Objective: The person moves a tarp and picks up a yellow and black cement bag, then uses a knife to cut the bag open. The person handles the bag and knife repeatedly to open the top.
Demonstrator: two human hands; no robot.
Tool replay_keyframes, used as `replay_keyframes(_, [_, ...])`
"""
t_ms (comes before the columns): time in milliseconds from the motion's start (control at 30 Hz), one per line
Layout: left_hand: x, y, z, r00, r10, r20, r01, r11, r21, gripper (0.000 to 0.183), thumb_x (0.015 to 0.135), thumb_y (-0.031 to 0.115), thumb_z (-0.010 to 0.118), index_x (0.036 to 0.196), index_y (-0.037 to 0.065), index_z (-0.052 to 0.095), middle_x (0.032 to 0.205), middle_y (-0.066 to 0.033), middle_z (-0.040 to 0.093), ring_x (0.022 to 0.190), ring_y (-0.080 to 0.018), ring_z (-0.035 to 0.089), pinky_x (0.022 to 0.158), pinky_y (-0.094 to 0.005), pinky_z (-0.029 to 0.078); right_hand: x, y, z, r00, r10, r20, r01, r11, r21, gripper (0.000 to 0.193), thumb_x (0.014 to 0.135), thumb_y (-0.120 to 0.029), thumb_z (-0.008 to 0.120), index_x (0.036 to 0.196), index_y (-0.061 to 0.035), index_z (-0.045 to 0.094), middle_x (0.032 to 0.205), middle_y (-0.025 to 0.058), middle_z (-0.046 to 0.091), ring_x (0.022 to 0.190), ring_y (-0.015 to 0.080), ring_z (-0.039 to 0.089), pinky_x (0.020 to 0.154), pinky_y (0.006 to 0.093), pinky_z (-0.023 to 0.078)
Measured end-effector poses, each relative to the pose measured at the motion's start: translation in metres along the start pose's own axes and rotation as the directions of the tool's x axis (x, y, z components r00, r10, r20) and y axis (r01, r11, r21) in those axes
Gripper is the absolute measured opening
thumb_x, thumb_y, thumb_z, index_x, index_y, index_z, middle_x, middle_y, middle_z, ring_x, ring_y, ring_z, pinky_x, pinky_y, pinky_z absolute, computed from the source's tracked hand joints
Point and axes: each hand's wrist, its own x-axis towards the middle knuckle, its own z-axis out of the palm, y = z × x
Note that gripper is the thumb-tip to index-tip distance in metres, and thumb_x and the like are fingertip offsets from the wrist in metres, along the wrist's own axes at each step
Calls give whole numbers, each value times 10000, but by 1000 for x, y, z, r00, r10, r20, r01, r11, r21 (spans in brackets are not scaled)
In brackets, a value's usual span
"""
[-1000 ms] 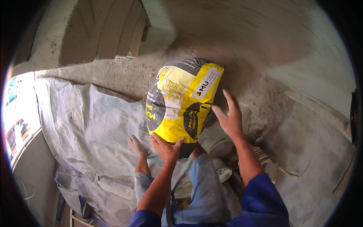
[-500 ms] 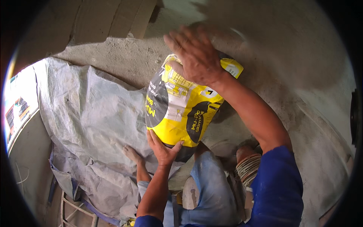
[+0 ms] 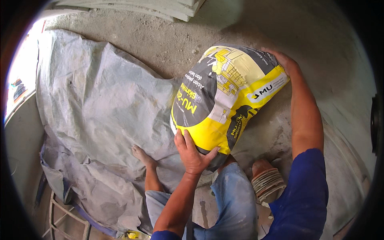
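Note:
A bulging yellow, grey and white sack, like a cement bag (image 3: 218,106), is tilted in front of my knees. My left hand (image 3: 194,156) supports its near lower end, with the thumb and fingers spread against the wrapper. At the far right end, my right hand (image 3: 282,60) curls around the upper corner, some of its fingers hidden by the sack. The sack's underside is out of sight, so I cannot tell whether it rests on the floor.
A crumpled grey tarp (image 3: 108,100) covers the floor at left, under my bare foot (image 3: 142,156). Pale boards (image 3: 172,8) lie at the far side. A ringed, bucket-like object (image 3: 268,184) is beside my right knee. A metal frame (image 3: 52,216) stands at lower left.
My right hand was raised and blurred above the sack; now it grips the far right corner. The sack has shifted right and turned, with my left hand still at its near end.

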Motion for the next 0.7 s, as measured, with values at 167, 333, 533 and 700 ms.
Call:
replay_keyframes(167, [-2,-14,5,994,67,-81,-72,995,-66,1213,612,490,915,1516,-25,290,1521,-344,309,1373,-530,356,1127,-600,320,-28,18,13,985,-116,-129,113,993,-33,605,952,-618,563,1107,-68,760,1040,80,775,884,207,721,886,343,547])
replay_keyframes(333, [-6,-23,9,993,54,-109,-65,992,-106,1192,613,517,910,1497,-16,315,1492,-343,340,1344,-547,364,1111,-621,324,-82,52,65,676,-424,-603,-59,784,-618,842,950,-725,400,1144,27,727,1216,263,693,1190,417,632,1023,446,464])
replay_keyframes(533, [0,-25,-18,997,58,43,-52,991,-124,1112,643,501,902,1464,-34,377,1478,-322,372,1365,-502,363,1123,-572,336,-133,56,114,666,-368,-648,-135,795,-591,828,947,-712,363,1152,4,725,1192,330,652,1212,469,591,1052,477,440])
replay_keyframes(700, [18,-5,-25,992,-52,118,58,997,-56,1175,650,568,876,1504,-34,340,1531,-331,324,1401,-511,341,1131,-584,312,-114,51,96,704,-392,-592,-87,780,-620,848,934,-719,393,1102,43,725,1153,332,661,1185,465,607,1038,460,454])
